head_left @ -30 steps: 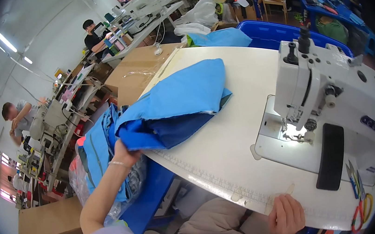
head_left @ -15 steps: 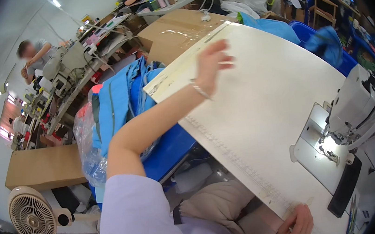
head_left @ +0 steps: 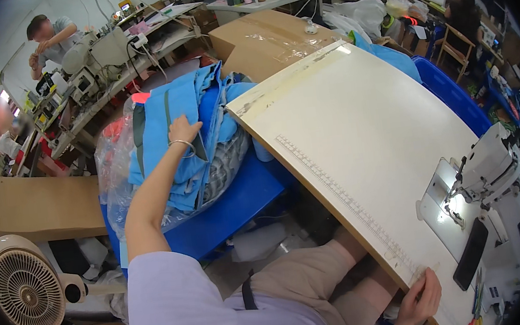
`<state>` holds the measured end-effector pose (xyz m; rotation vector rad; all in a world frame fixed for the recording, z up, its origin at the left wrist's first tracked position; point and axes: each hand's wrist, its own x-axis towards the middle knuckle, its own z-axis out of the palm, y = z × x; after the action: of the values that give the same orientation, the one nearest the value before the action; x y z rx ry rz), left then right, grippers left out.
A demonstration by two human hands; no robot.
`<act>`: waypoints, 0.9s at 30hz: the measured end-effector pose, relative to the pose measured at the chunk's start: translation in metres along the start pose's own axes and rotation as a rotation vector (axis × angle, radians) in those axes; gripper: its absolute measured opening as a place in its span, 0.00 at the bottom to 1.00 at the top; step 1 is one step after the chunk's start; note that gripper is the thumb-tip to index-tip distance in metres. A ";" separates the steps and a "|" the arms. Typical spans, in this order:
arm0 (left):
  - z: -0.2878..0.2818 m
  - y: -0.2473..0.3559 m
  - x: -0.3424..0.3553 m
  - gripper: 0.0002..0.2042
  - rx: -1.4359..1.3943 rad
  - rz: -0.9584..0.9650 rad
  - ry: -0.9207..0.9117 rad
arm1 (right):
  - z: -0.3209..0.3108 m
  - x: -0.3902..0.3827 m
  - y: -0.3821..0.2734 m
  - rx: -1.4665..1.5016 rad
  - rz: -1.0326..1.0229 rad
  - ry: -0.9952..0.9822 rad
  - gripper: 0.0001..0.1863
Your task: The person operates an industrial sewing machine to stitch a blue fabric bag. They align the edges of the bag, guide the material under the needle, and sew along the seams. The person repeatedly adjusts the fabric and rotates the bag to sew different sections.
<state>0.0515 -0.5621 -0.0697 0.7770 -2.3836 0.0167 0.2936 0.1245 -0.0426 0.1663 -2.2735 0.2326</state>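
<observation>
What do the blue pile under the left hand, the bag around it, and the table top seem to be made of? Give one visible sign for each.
Blue pile: woven cloth, matt; it folds and creases softly under the left hand.
Bag: thin clear plastic film, glossy, crinkled, with see-through highlights.
Table top: probably laminated board, smooth and cream, with a brown edge band and a printed ruler strip; the core is hidden.

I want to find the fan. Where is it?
In the head view the white fan stands at the lower left, below a cardboard box and left of the blue bin.
</observation>
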 end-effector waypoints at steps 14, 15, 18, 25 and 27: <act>-0.159 0.040 0.110 0.14 -0.223 0.182 0.557 | 0.008 -0.007 0.006 0.020 -0.017 0.055 0.11; -0.177 0.053 0.119 0.14 -0.192 0.261 0.582 | 0.009 -0.008 0.005 0.023 -0.009 0.063 0.12; -0.230 0.089 0.142 0.13 -0.221 0.524 0.723 | 0.011 -0.006 -0.001 0.030 0.008 0.083 0.12; -0.319 0.198 0.170 0.12 -0.457 0.777 0.835 | 0.011 -0.005 -0.006 0.062 0.069 0.093 0.13; -0.331 0.236 0.158 0.11 -0.552 0.865 0.838 | 0.010 -0.004 -0.006 0.078 0.079 0.095 0.13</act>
<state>0.0110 -0.3862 0.3274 -0.4802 -1.6016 0.0301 0.2902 0.1164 -0.0508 0.1035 -2.1796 0.3638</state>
